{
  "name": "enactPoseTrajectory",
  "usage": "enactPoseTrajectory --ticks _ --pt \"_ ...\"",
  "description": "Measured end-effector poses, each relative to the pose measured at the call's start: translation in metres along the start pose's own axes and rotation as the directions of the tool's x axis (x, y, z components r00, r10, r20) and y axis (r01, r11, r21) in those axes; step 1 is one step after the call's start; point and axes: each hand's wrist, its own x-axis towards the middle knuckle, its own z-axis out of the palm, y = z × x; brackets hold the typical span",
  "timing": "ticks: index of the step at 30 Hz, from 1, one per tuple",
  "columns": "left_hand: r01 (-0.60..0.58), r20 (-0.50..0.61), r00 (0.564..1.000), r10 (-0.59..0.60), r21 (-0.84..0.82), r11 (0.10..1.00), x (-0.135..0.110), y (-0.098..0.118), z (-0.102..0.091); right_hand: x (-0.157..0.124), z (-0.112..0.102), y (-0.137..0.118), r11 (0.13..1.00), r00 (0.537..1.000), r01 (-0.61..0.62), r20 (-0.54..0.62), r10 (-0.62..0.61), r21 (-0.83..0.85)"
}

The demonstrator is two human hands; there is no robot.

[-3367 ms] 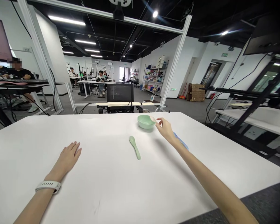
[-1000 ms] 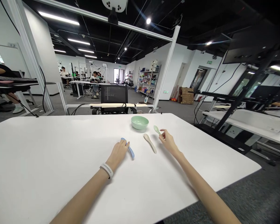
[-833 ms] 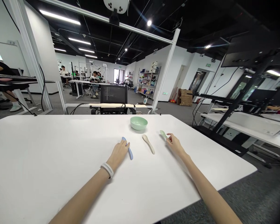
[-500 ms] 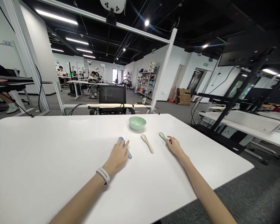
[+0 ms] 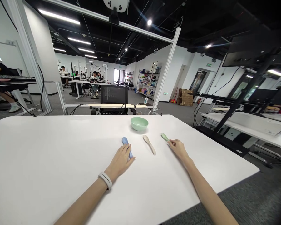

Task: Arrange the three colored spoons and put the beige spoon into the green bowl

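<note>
Currently, the right hand (image 5: 178, 149) narrowly pinches a pale green plastic spoon (image 5: 164, 137), its long axis pointing up-left from the grip, while the left hand (image 5: 119, 162) covers a blue plastic spoon (image 5: 124, 141), hold unclear.

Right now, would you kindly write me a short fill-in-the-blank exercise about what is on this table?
The spoon under the left hand is ____.
The spoon at the right hand is ____.
The white table holds ____ spoons and one pale green bowl.
The white wristband is on the ____ wrist.

Missing words: blue; green; three; left.
</note>
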Motion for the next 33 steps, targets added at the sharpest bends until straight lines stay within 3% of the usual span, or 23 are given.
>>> enactPoseTrajectory --ticks 7,33 --pt "-0.002 -0.006 1.0 0.002 -0.006 1.0 -0.002 0.001 -0.002 0.0 0.001 0.006 0.998 0.998 -0.062 -0.023 0.061 -0.021" --pt "0.021 -0.01 1.0 -0.021 -0.004 1.0 0.0 0.003 0.001 0.001 -0.005 -0.004 0.997 0.996 -0.07 -0.054 0.069 -0.013"
